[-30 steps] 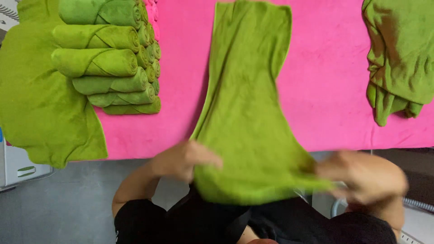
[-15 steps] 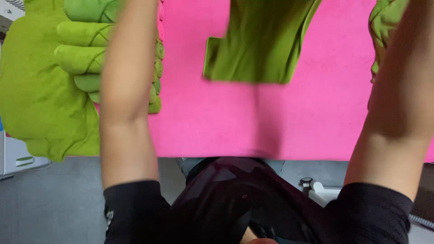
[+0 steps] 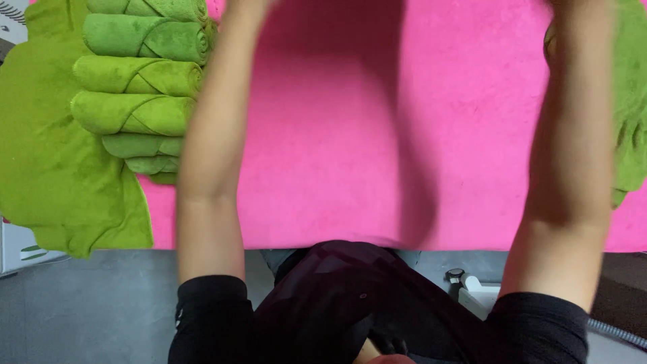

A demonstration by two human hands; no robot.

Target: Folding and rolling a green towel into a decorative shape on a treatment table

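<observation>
Both arms reach forward over the pink cloth [image 3: 377, 155] that covers the counter, and both hands pass out of the top of the view, so I cannot tell how far the fingers are open or what they hold. The left forearm [image 3: 212, 148] runs just beside a stack of rolled green towels [image 3: 138, 87], which rests on a flat green towel [image 3: 47, 175] draped over the counter's near left edge. The right forearm [image 3: 573, 148] lies next to a loose green towel [image 3: 630, 114], probably a pile. Between the arms the pink surface shows only shadow. The near edge meets the person's black shirt [image 3: 350, 303].
</observation>
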